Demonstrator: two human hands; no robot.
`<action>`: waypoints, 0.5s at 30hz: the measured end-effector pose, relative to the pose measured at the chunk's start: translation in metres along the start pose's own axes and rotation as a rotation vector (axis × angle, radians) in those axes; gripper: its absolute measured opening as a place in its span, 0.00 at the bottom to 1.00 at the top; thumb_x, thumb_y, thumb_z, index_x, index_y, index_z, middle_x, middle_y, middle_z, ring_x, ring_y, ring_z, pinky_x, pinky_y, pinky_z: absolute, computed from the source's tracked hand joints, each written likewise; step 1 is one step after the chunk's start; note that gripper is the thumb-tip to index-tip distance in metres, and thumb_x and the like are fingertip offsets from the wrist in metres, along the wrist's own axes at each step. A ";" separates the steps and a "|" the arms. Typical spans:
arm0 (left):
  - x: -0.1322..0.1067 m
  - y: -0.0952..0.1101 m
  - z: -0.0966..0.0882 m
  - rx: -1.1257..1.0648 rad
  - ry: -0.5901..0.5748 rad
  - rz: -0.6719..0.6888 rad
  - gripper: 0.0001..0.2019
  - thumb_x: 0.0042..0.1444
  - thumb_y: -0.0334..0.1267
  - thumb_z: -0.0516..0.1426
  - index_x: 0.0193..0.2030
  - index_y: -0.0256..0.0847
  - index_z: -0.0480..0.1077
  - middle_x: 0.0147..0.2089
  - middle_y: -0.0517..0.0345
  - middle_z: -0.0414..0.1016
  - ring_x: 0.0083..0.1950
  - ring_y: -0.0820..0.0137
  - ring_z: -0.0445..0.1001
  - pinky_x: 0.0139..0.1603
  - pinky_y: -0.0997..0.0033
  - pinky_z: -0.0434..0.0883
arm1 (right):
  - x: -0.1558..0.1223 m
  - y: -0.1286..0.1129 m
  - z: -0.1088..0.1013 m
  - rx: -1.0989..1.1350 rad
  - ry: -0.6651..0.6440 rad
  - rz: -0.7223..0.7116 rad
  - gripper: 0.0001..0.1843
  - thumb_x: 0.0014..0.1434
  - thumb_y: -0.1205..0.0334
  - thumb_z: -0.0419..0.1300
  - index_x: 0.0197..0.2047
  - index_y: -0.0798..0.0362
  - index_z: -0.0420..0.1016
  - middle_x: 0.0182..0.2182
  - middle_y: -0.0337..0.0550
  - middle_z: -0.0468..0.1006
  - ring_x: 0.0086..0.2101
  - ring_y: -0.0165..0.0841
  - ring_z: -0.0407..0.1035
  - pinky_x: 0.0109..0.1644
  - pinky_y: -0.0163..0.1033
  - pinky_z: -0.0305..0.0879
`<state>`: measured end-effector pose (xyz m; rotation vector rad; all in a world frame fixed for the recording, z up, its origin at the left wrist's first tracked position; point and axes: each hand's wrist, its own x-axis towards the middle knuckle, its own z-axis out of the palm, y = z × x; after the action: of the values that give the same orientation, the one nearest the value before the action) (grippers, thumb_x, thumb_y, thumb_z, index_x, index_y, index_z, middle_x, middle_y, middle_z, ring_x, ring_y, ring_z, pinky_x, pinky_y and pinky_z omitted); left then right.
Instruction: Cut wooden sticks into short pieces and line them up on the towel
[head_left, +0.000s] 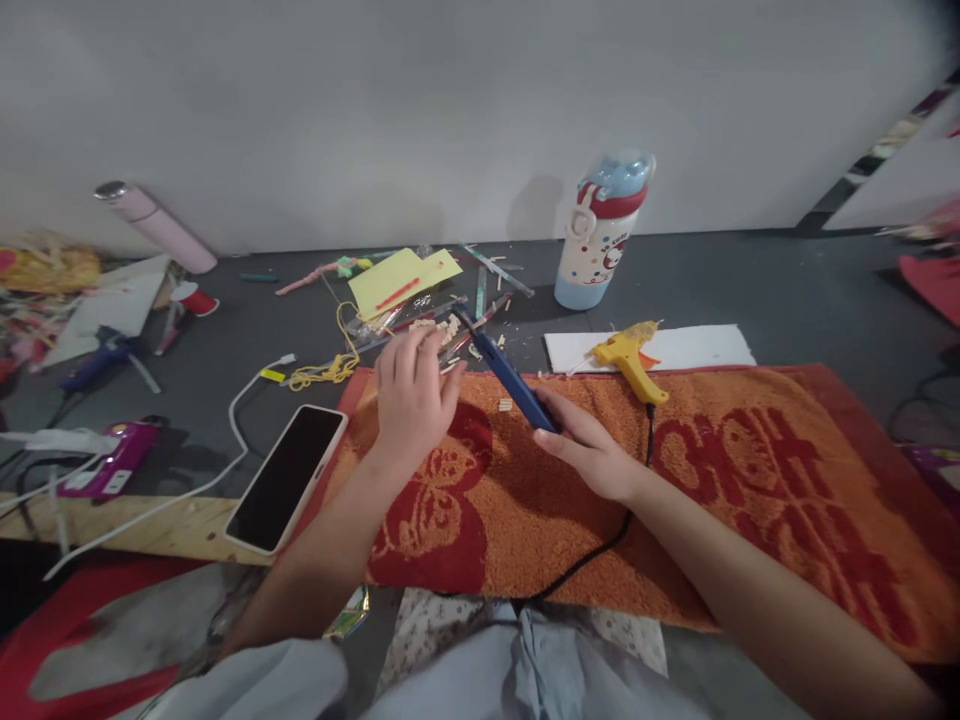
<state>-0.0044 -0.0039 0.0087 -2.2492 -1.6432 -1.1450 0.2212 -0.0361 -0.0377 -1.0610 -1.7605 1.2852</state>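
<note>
My right hand (589,445) is closed around a long dark blue tool (510,378) with a narrow dark tip, whose exact kind I cannot make out. The tool slants up and left over the orange and red towel (570,530). My left hand (416,385) reaches forward at the towel's far edge, thumb apart from the stretched fingers, nothing visible in it. Its fingertips are close to a pile of small pale pieces (452,325); whether they touch is unclear. A few short pale sticks (505,405) lie on the towel below the tool.
Right of my hands, a yellow glue gun (630,360) rests on a white board (705,345), its black cord crossing the towel. A cartoon bottle (600,235) stands behind. Left are a phone (287,478), white cable (240,420), yellow paper (390,283) and pink flask (161,228).
</note>
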 end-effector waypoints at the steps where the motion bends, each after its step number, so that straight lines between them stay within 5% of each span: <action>1: -0.002 0.004 0.001 -0.021 0.010 0.009 0.11 0.58 0.43 0.55 0.41 0.37 0.69 0.46 0.42 0.74 0.53 0.58 0.70 0.55 0.57 0.65 | 0.001 0.001 0.002 0.036 0.021 0.011 0.35 0.59 0.41 0.54 0.64 0.52 0.60 0.60 0.53 0.68 0.58 0.47 0.63 0.63 0.55 0.57; 3: -0.008 0.012 0.003 -0.157 -0.108 -0.033 0.10 0.59 0.44 0.54 0.37 0.39 0.68 0.39 0.48 0.75 0.46 0.61 0.72 0.50 0.59 0.68 | 0.002 0.001 0.004 0.099 0.047 0.024 0.36 0.59 0.39 0.54 0.64 0.51 0.59 0.60 0.52 0.67 0.58 0.47 0.63 0.63 0.54 0.57; 5: -0.014 0.019 0.007 -0.394 -0.350 -0.181 0.12 0.61 0.46 0.52 0.39 0.40 0.68 0.36 0.52 0.75 0.40 0.65 0.74 0.44 0.63 0.70 | 0.002 0.000 0.007 0.142 0.039 0.020 0.36 0.58 0.38 0.54 0.63 0.51 0.60 0.59 0.51 0.68 0.57 0.46 0.63 0.63 0.54 0.57; 8: -0.022 0.028 0.018 -0.847 -0.545 -0.337 0.17 0.59 0.50 0.54 0.47 0.39 0.67 0.47 0.49 0.75 0.48 0.64 0.74 0.50 0.63 0.70 | 0.002 -0.003 0.013 0.168 0.009 -0.005 0.35 0.59 0.39 0.54 0.62 0.52 0.61 0.59 0.52 0.68 0.58 0.46 0.63 0.64 0.54 0.55; 11: -0.027 0.035 0.027 -1.155 -0.569 -0.488 0.25 0.50 0.52 0.62 0.48 0.40 0.62 0.50 0.48 0.73 0.49 0.63 0.74 0.50 0.62 0.71 | 0.000 -0.005 0.018 0.151 -0.013 -0.032 0.35 0.60 0.40 0.54 0.63 0.52 0.60 0.61 0.53 0.66 0.60 0.46 0.61 0.65 0.54 0.54; 15: -0.031 0.041 0.031 -1.251 -0.529 -0.578 0.30 0.43 0.54 0.66 0.45 0.40 0.61 0.50 0.46 0.73 0.49 0.62 0.75 0.49 0.60 0.72 | -0.002 -0.006 0.022 0.111 -0.030 -0.044 0.35 0.61 0.41 0.52 0.64 0.53 0.59 0.62 0.54 0.65 0.60 0.46 0.60 0.65 0.54 0.53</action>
<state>0.0421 -0.0280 -0.0199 -3.0058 -2.2330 -2.4017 0.2010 -0.0477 -0.0377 -0.9396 -1.7042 1.3617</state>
